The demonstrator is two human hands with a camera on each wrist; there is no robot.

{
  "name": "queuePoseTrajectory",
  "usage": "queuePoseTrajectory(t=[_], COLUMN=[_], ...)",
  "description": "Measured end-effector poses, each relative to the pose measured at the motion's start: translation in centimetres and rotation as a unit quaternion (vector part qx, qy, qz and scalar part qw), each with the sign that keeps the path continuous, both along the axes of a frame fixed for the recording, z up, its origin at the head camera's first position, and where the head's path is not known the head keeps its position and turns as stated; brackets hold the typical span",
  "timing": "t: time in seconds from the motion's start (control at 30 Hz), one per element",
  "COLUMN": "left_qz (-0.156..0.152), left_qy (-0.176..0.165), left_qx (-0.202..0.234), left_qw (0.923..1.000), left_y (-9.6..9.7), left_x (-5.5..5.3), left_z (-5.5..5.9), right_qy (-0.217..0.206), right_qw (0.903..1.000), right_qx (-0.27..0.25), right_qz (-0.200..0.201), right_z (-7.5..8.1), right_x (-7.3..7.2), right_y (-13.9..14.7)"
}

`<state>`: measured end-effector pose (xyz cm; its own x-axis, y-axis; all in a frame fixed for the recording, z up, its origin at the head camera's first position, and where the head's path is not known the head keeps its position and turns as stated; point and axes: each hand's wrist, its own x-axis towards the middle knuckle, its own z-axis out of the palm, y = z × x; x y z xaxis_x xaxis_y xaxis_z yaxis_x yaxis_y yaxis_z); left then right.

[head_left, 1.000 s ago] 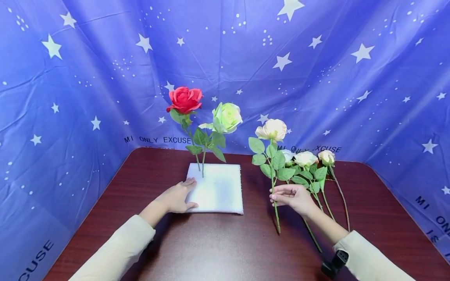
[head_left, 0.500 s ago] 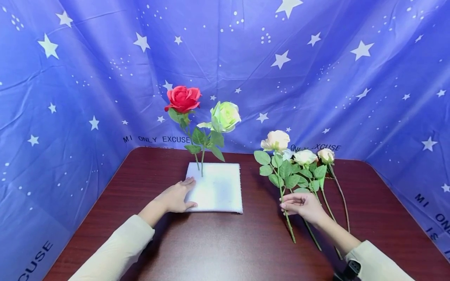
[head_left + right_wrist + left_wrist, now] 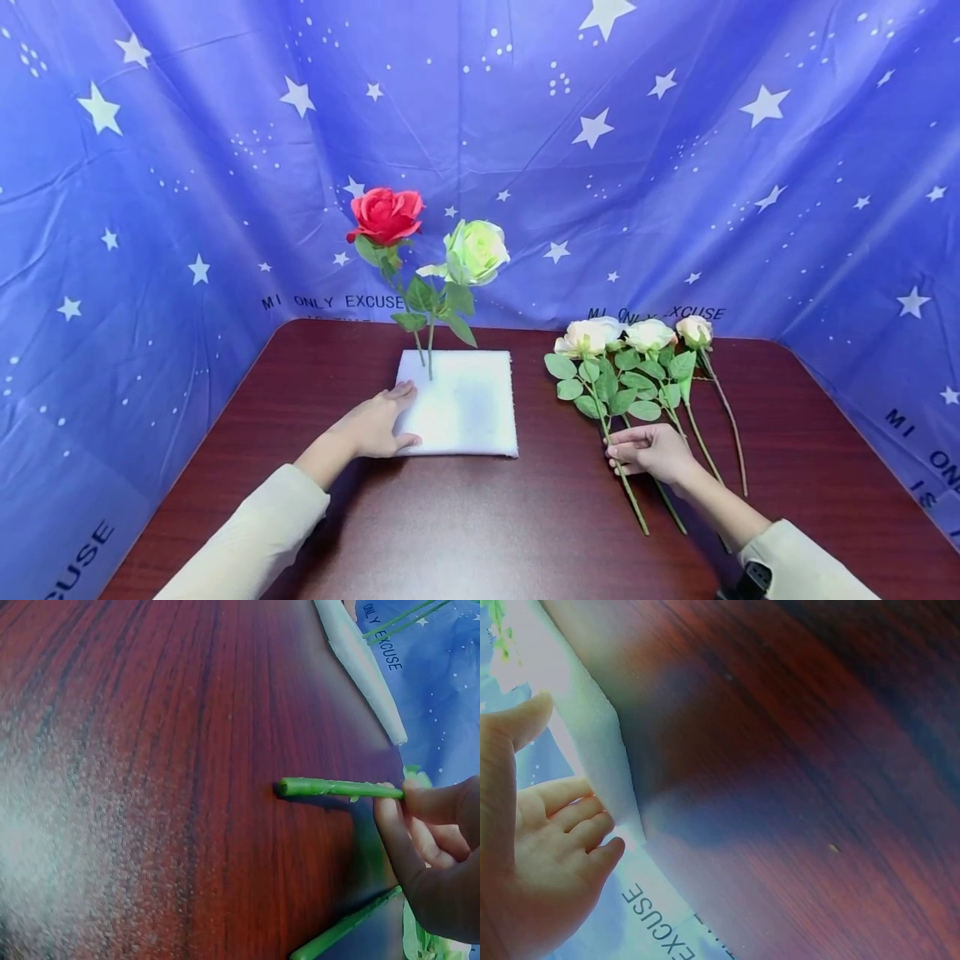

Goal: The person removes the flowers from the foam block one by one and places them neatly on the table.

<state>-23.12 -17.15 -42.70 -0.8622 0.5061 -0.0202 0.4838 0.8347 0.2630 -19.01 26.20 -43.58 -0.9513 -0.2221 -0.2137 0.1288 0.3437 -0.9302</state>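
My right hand [image 3: 660, 454] pinches the green stem of a pale peach rose [image 3: 585, 338] between thumb and fingers. The rose lies low along the tabletop, its bloom overlapping a white flower behind it. In the right wrist view the cut end of the stem [image 3: 322, 787] sticks out past the fingertips, close over the wood. On the left, my left hand [image 3: 375, 425] rests with spread fingers on the left edge of a white foam board [image 3: 480, 417]. A red rose [image 3: 386, 218] and a light green rose [image 3: 477, 252] stand upright in the board's back left part.
Right of the held stem lie a cream rose [image 3: 651, 335] and a peach rosebud [image 3: 695, 332], stems toward the front of the dark red wooden table [image 3: 465, 525]. A blue star-printed curtain [image 3: 465, 108] encloses the table's back and sides.
My right hand has moved down and right, bringing the peach rose from tilted above the table to low along it, beside the other flowers. My left hand stays on the foam board.
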Motion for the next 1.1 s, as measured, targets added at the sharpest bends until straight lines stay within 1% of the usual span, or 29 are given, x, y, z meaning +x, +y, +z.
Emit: queuePoseTrajectory(t=[0.23,0.37,0.47,0.57,0.67,0.7,0.8,0.87,1.0,1.1], left_qz=[0.002,0.0,-0.001,0.0,-0.001,-0.001,0.0,0.001,0.001,-0.001], left_qy=[-0.003,0.001,0.005,0.005,0.006,0.006,0.008,0.005,0.002,0.005], left_qx=[0.003,0.001,-0.001,-0.001,-0.003,-0.003,-0.003,-0.003,-0.005,-0.006], left_qw=[1.0,1.0,1.0,1.0,1.0,1.0,1.0,1.0,1.0,1.0], left_y=[0.0,0.1,0.0,0.0,0.0,0.0,0.0,0.0,0.0,0.0], left_x=[0.2,0.1,0.0,-0.1,-0.1,0.0,0.0,0.0,0.0,-0.1], left_z=[-0.1,-0.2,-0.2,-0.3,-0.3,-0.3,-0.2,-0.2,-0.1,-0.1], right_qy=[-0.016,-0.024,-0.018,0.003,0.026,0.036,0.053,0.06,0.073,0.078], right_qw=[0.9978,0.9964,0.9944,0.9876,0.9763,0.9724,0.9626,0.9571,0.9496,0.9466], right_qx=[0.036,0.034,0.058,0.121,0.183,0.203,0.242,0.262,0.287,0.296], right_qz=[-0.053,-0.074,-0.086,-0.1,-0.112,-0.11,-0.11,-0.108,-0.102,-0.102], right_z=[-0.2,-0.1,0.1,0.4,0.5,0.6,0.8,0.8,0.9,1.0], right_x=[0.4,0.3,0.3,0.3,0.3,0.3,0.3,0.3,0.3,0.3], right_y=[-0.3,-0.3,-0.4,-0.5,-0.8,-0.8,-1.1,-1.1,-1.1,-0.9])
